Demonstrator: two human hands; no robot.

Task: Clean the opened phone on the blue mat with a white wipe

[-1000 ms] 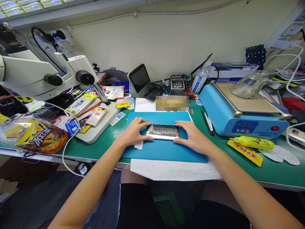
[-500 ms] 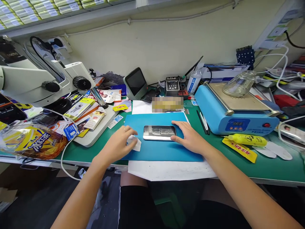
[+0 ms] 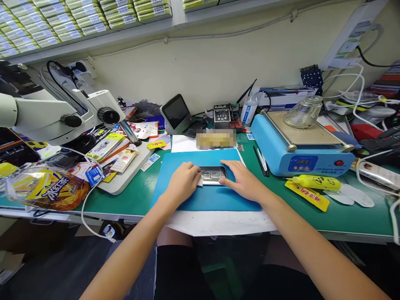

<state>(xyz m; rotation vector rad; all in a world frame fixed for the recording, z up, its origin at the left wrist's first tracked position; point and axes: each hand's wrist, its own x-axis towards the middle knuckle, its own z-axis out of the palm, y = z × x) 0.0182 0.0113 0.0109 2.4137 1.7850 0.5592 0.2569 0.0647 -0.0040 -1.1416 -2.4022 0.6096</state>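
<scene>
Desk point(image 3: 359, 223) with a green top holds it all, and a sheet of white paper point(image 3: 215, 221) sticks out from under a blue mat point(image 3: 218, 200), maybe to keep the green top clean. The right hand point(image 3: 241, 177) is spread wide at the right end of the phone point(image 3: 213, 174), thumb by the near edge, likely to stop it sliding. The left hand point(image 3: 186, 180) is curled over the other end, fingers bunched. The phone lies flat on the mat, between both hands. Smallest is a white wipe point(image 3: 200, 182), which seems pinched under the left fingers; only a bit shows. Half a second earlier, the left hand and wipe are beside the phone, apart from it; now they cover its left end. The right hand stays put.
</scene>
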